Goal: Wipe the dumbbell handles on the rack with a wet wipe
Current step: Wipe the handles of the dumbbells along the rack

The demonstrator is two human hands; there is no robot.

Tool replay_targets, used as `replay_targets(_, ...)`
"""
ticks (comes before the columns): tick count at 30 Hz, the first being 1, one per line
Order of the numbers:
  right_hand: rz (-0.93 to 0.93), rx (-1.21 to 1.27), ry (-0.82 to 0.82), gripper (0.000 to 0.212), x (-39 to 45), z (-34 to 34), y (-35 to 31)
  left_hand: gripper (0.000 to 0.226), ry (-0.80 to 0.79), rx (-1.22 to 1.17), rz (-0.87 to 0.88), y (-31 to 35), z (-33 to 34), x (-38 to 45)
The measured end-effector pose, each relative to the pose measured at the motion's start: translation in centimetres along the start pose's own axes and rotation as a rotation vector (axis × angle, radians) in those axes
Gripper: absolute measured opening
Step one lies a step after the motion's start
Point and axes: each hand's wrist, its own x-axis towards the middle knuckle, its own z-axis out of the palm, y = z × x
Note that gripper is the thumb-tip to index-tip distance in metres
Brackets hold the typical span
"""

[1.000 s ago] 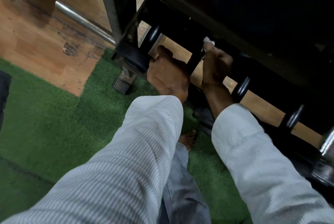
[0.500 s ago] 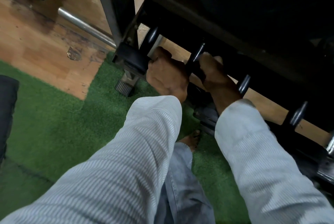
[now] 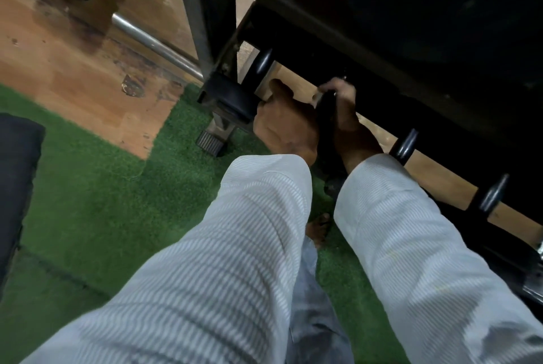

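dumbbell handles: head view, lowest tier of the rack [image 3: 338,37], near its left end by the upright post [image 3: 208,25]; the handle being worked sits hidden under both hands, dark heads either side
dumbbell [image 3: 324,116]: black head shows between the two hands, resting on the rack rail, low above the green turf [image 3: 88,187]
left hand [image 3: 285,125]: grip closed around something at the left side of that head, likely the handle or its collar; thumb up, fingers hidden
right hand [image 3: 343,116]: grip curled over the top of the black head, fingers wrapped to the far side
wet wipe [image 3: 316,96]: small pale scrap at the right fingertips, probably the wipe; too small to be sure
handling, dumbbell: judged heavy, stiff, won't shift on the rack; no lifting needed, brace the head and rub
handling, wipe: soft, limp, damp; bunch it in the fingers and wrap it round the bar, else it slides off
where to hold: the bar between the heads, tight gap, little room under the tier above
other dumbbells: more dark heads [image 3: 407,146] along the rail toward the right end, handles not visible
wood floor [image 3: 73,75]: behind the rack, steel bar [image 3: 152,46] lying on it
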Motion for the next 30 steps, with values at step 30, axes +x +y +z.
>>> replay_targets(30,-0.442,-0.569,0.265,0.009,-2.5,1.9,1.7,0.031,-0.183,-0.028,0.092,-2.7,-4.8,4.3)
